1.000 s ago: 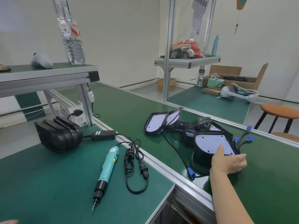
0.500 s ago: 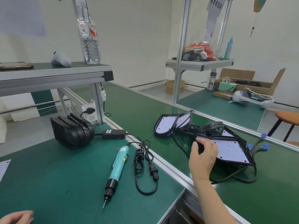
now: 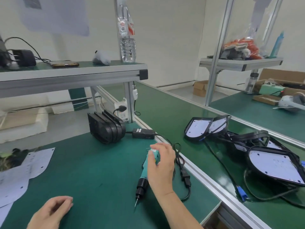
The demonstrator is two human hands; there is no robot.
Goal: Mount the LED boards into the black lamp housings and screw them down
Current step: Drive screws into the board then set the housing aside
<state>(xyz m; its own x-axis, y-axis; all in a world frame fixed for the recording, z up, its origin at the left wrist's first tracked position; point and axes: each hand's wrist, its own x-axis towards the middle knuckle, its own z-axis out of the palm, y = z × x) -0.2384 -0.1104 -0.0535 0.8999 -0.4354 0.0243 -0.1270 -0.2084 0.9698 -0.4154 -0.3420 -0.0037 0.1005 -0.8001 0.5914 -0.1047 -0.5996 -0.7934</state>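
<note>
The right hand (image 3: 160, 164) was curled over the turquoise electric screwdriver with black tip (image 3: 145, 175), which lay on the green bench mat (image 3: 92, 171); whether the fingers gripped it firmly, I could not tell. The left hand (image 3: 52, 212) rested loosely half-closed and empty. Several black lamp housings with white LED boards inside (image 3: 274, 164) lay on the conveyor at the right. Empty stacked black housings (image 3: 105, 128) and loose white LED boards (image 3: 21, 172) waited, so much work seemed left.

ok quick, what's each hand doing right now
Left hand: empty, fingers loosely curled, low over the bench.
Right hand: closing around the teal electric screwdriver, which lies on the bench; a full grip cannot be told.
</note>
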